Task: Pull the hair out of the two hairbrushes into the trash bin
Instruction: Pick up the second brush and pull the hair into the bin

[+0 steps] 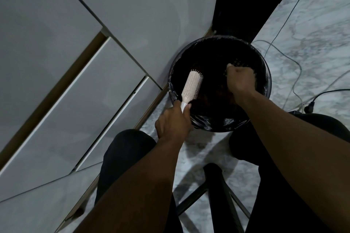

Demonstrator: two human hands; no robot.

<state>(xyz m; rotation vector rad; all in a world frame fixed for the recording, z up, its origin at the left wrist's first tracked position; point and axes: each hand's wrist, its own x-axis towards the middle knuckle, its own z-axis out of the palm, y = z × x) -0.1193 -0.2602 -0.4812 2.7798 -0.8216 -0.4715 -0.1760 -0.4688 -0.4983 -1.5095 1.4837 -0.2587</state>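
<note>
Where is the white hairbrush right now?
The white hairbrush is held by its handle in the left hand, its head over the left side of the trash bin.

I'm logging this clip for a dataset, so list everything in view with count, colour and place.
Slim plastic hairbrush: one, pale pink-white, held over the bin's left side.
Round trash bin with plastic liner: one, black, on the floor beside the cabinets.
Dark perforated object: one, black, at the right fist; possibly a second brush, unclear.
Flat cabinet panels: several, white, left.
Marble floor: grey-white veined, right and below.
Cables: a few, thin grey and black, right.
Stool frame: one, black, bottom centre.
Legs: two, dark trousers.
Left hand: gripping the hairbrush handle.
Right hand: closed fist over the bin.
</note>
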